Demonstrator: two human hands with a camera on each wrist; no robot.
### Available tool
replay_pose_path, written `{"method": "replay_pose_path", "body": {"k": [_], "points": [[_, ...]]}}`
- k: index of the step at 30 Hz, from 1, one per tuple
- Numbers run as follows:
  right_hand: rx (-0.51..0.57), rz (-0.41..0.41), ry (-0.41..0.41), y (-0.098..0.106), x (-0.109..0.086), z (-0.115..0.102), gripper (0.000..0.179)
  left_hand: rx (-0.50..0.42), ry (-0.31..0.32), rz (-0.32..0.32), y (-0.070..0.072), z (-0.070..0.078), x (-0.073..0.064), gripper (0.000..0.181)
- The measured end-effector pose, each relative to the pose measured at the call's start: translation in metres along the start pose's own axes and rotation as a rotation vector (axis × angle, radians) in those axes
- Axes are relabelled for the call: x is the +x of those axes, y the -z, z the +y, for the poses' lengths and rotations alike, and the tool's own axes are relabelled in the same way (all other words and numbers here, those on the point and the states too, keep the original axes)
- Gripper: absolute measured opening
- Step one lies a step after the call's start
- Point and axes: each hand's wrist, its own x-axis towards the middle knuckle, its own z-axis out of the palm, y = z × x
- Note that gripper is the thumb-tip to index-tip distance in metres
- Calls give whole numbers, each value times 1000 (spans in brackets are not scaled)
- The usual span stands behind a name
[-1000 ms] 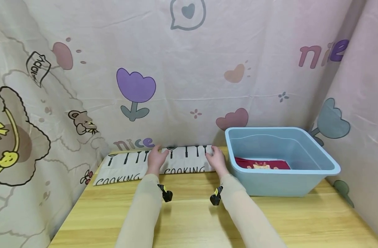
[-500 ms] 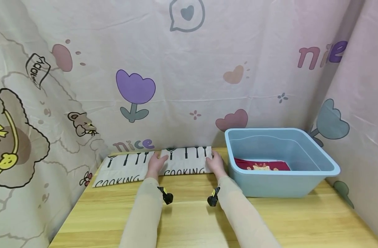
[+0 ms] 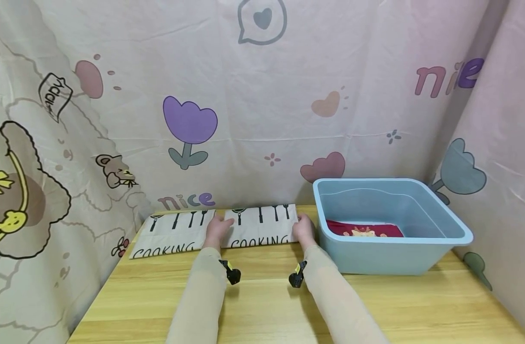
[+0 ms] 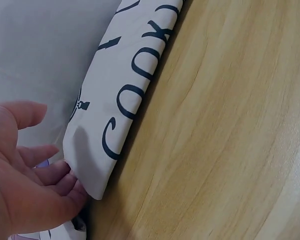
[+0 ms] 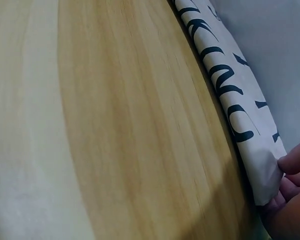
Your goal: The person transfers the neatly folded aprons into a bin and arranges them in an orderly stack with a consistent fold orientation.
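A folded white cloth (image 3: 262,225), printed with black utensils and the word COOKING, lies at the back of the table between both hands. My left hand (image 3: 218,227) is at its left end; in the left wrist view the lower fingers (image 4: 65,182) curl in at the cloth's corner while the thumb stands apart. At the opposite end my right hand (image 3: 303,230) pinches the edge, thumb (image 5: 294,159) on top and fingers tucked beneath. Left of my left hand lies a second folded cloth (image 3: 174,234) with the same print.
A light blue plastic tub (image 3: 387,258) stands to the right, close beside my right hand, with a folded red cloth (image 3: 366,229) inside. Behind the wooden table (image 3: 262,296) hangs a patterned curtain (image 3: 262,114), with more of it at both sides.
My right hand has come in lower at the cloth's right end, its fingers now around the edge. The cloth between the hands has shifted slightly right and toward me.
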Motion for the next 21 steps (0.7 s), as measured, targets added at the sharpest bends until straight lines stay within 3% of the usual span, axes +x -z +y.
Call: {"method": "replay_pose_path", "body": {"k": [9,21], "points": [[13,10,2,2,-4,2,45,-36,27,26,-3,-2,-6,59],[97,40,-3,1,-5,6,42,-140,32,120,-9,-5,-7,56]]}}
